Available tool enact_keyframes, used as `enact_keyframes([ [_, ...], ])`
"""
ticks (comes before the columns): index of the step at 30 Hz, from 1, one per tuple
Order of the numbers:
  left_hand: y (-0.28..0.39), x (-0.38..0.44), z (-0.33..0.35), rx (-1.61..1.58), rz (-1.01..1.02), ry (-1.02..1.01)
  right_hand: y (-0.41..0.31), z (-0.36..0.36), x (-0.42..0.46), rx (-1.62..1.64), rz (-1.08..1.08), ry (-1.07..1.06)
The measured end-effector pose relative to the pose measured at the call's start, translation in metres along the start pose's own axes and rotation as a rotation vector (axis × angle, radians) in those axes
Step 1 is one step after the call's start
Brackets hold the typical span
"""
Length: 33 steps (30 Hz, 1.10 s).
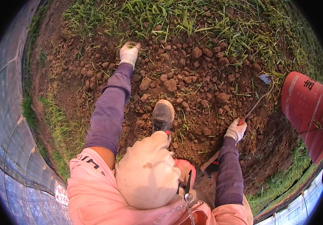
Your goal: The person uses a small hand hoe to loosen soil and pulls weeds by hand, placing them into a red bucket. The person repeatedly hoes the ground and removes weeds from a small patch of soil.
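Note:
My left hand (129, 53), in a pale knit glove, is curled low over the soil at the front edge of the grass. Some green grass blades (130, 46) show in the curl of its fingers. On the other side, my gloved right hand (235, 130) grips the red end of a thin-handled hand hoe (255, 105). The hoe's metal blade (265, 79) lies at the soil and grass, ahead and to the right of that hand. Loose brown soil clods (170, 85) spread between my two hands.
Cut or flattened grass (161, 17) covers the ground ahead. A red container (303, 112) bearing writing stands at the far right. My shoe (163, 115) rests on the clods, below my bent knee (147, 171). Translucent plastic sheeting (6, 92) runs along the left.

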<state>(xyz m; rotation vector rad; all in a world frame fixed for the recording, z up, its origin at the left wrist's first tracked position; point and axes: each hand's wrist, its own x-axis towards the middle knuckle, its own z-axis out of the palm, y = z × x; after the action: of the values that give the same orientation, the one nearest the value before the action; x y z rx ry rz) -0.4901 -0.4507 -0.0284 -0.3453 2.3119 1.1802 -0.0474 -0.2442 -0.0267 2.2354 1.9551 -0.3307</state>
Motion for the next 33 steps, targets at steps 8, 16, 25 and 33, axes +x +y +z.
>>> enact_keyframes([
  [8, 0.036, 0.049, 0.012, 0.714, 0.270, 0.164, -0.013, -0.005, -0.011, 0.073, -0.034, -0.025],
  [16, -0.013, 0.017, -0.016, -0.191, 0.047, 0.024, -0.008, -0.008, -0.006, 0.075, 0.002, -0.016],
  [25, 0.042, 0.016, 0.009, 1.026, 0.130, -0.011, -0.010, -0.008, -0.008, 0.068, -0.021, -0.010],
  [33, -0.010, 0.086, -0.001, -0.037, 0.208, -0.195, -0.029, -0.007, -0.019, 0.165, -0.029, -0.079],
])
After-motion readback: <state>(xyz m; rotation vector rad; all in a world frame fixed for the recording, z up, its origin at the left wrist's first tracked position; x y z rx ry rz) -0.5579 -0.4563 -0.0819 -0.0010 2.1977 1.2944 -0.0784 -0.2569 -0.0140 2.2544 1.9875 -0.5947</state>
